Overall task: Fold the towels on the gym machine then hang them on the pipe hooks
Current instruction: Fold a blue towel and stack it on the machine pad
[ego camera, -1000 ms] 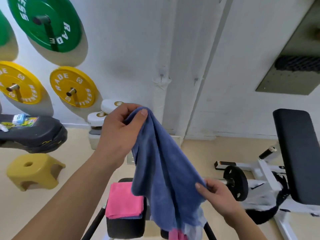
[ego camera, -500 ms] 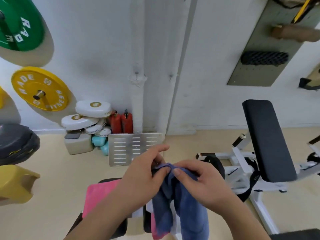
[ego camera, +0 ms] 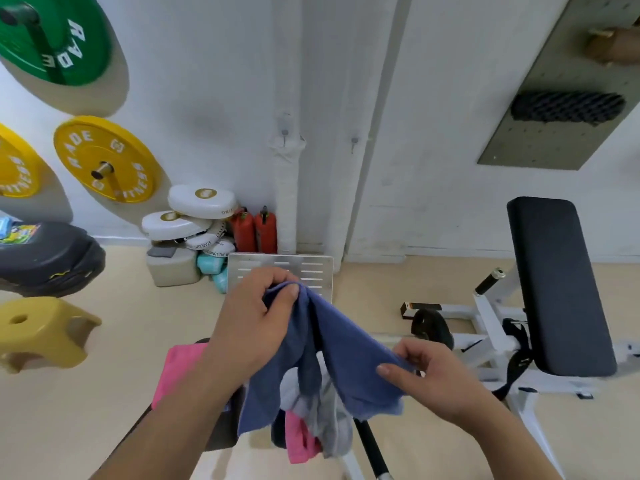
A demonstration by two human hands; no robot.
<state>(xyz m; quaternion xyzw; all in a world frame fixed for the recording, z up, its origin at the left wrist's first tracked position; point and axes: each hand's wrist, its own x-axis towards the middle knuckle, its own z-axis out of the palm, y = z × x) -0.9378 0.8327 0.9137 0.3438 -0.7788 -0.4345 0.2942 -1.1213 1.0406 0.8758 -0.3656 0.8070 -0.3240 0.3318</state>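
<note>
White-painted gym wall fills the upper frame; beige floor below. White vertical pipe (ego camera: 288, 202) runs down the centre, with a small metal hook (ego camera: 284, 134) on it and a second small hook (ego camera: 353, 143) just to its right, both bare.

Upper left: round green weight plate (ego camera: 59, 36) on a wall peg, round yellow weight plate (ego camera: 107, 161) beneath it. Yellow plastic stool (ego camera: 41, 334) at left edge. Black padded bench (ego camera: 557, 285) on a white frame at right.

Centre: blue terry towel (ego camera: 346, 351) held in the air, stretched between both hands. Left hand (ego camera: 256, 323) sits higher, fingers and thumb bunched tight around the towel's top edge. Right hand (ego camera: 433, 379) is lower and to the right, thumb and fingers pinching another edge. Cloth sags between them and hangs down.

Lower centre, behind the towel: folded pink towel (ego camera: 173, 368) lying on the black padded seat of the gym machine (ego camera: 223, 424). Loose pink and grey cloths (ego camera: 311, 434) are heaped just right of it, partly hidden by the blue towel.
</note>
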